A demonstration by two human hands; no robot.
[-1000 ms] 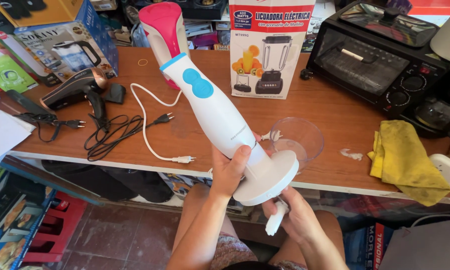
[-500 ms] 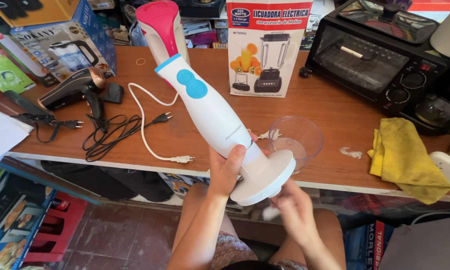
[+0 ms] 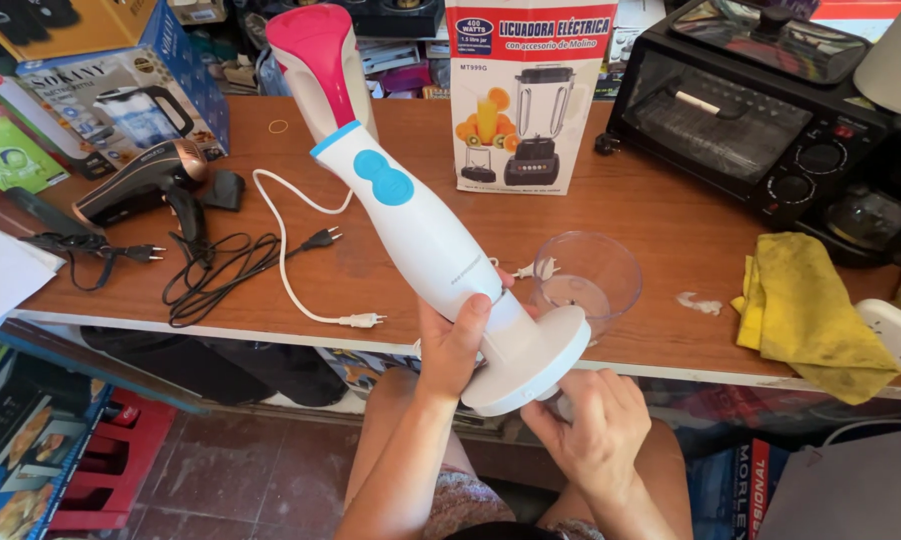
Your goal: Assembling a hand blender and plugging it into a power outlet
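1. White, blue and pink, the hand blender (image 3: 410,210) is held tilted above the front edge of the wooden counter (image 3: 650,215).
2. Left hand (image 3: 455,345) is clamped around the blender's lower shaft.
3. Right hand (image 3: 590,430) sits under the blender's round white base, fingers curled there; what they grip is hidden.
4. Just behind the blender's base, a clear plastic bowl (image 3: 588,272) stands on the counter.

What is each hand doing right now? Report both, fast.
Left hand: fingers closed around the white hand blender.
Right hand: fingers curled under the blender's round base; what they hold cannot be told.
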